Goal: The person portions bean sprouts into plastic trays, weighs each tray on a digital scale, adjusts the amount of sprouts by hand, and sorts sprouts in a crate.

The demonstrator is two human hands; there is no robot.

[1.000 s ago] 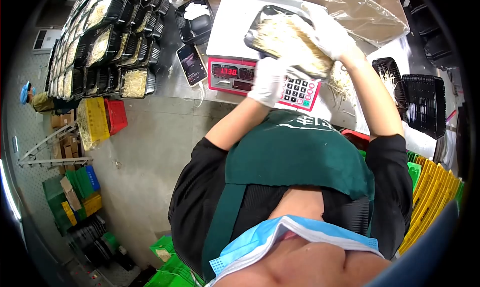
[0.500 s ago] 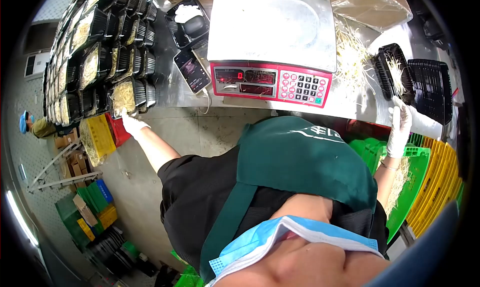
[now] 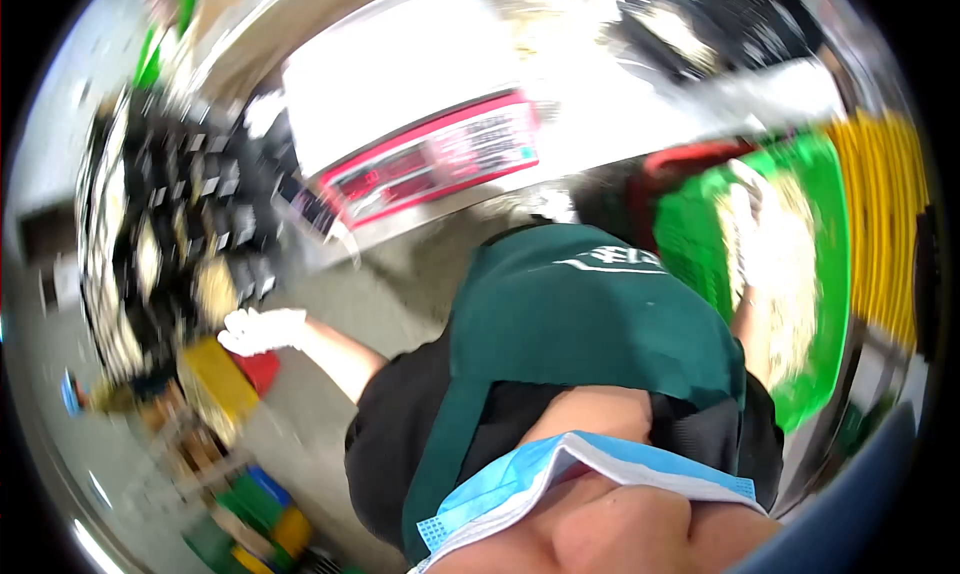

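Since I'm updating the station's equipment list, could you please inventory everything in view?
Table: one, silvery, ahead
Scale: one, white and red, on the table
Phone: one, dark-screened, left of the scale
Stacked trays: many, black, at left
Sprout tray: one, black, table's right end
Containers: count blurred, black, beside it
Crate: one, green, at right
Sprouts: uncountable, pale, in the crate
Yellow crates: several, yellow, far right
Bins: at least two, yellow and red, below the stacked trays
Distant bins: several, mixed colours, lower left
Smaller things: too blurred
Mask: one, blue, on the person
Apron: one, green, on the person
Left hand: one, white-gloved, near the stacked trays
Right hand: one, white-gloved, over the sprouts
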